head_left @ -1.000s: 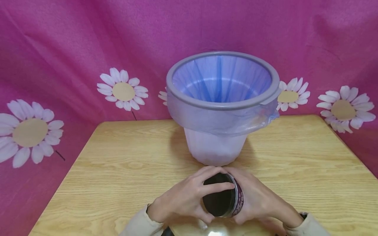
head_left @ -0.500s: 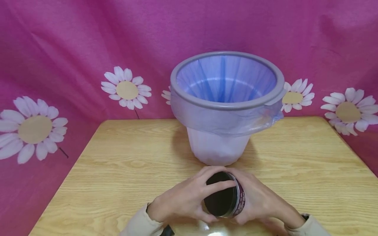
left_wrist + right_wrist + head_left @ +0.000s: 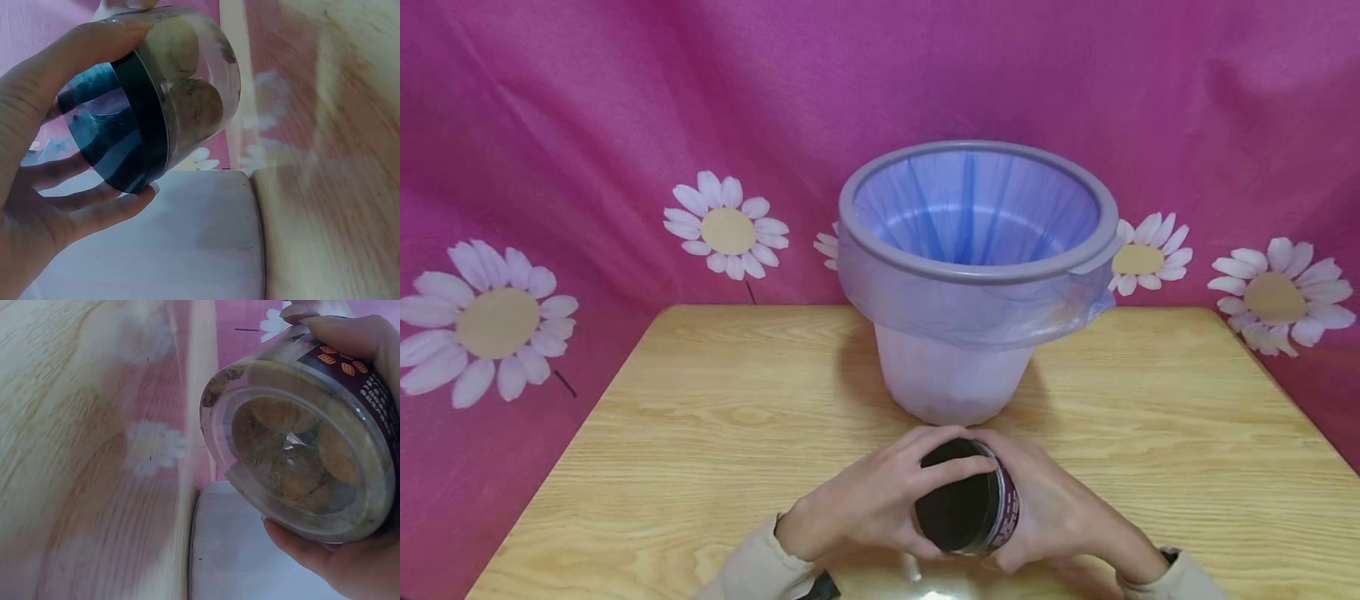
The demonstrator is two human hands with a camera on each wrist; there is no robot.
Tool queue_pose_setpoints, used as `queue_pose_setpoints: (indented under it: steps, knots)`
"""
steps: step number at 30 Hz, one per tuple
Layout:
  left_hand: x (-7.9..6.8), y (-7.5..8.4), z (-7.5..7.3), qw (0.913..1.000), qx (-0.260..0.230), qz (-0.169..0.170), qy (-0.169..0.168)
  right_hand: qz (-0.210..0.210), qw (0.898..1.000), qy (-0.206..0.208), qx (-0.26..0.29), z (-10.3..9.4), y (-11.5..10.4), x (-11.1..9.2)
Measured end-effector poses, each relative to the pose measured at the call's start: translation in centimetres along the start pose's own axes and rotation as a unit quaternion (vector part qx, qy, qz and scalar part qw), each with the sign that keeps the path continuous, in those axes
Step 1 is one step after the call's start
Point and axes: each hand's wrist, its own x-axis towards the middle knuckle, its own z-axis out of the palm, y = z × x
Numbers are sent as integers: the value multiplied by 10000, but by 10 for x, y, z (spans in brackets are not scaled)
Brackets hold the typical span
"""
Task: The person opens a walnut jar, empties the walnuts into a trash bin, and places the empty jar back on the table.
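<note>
Both hands hold a clear plastic jar (image 3: 294,450) with a black lid (image 3: 957,504), tilted so that the lid faces left. My left hand (image 3: 876,500) curls its fingers and thumb round the lid, one finger lying across its top. The jar's body, with a dark printed label (image 3: 1007,508), is gripped by my right hand (image 3: 1048,504). In the left wrist view, round brownish pieces (image 3: 197,106) show through the clear wall. The jar's base faces the right wrist view, with several such pieces behind it.
Just beyond the hands, a white bin (image 3: 951,375) with a grey rim (image 3: 977,272) and a blue-violet liner (image 3: 966,217) stands on the wooden table (image 3: 700,433). A pink curtain (image 3: 820,83) with white flowers hangs behind and at both sides.
The head view has shifted slightly, so the bin sits a little farther right in it. Both hands keep the same hold on the jar.
</note>
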Motion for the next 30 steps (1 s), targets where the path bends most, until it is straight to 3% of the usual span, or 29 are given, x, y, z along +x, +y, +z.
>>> queue_pose_setpoints:
  steps: [7, 14, 23, 30]
  knots:
    - [-1, 1, -3, 9994, 73, 57, -321, -145, 9995, 155, -225, 0, 4, 1]
    - [-1, 6, -6, 9971, -475, 100, -587, -201, 9998, 2, -30, -2, 4, -2]
    - [0, 5, -7, 9982, -234, 50, -551, -252, 9997, -58, -39, -2, 4, -2]
    - [0, 3, -2, 9994, -114, 142, -296, -104, 9999, -125, -59, -3, 3, -3]
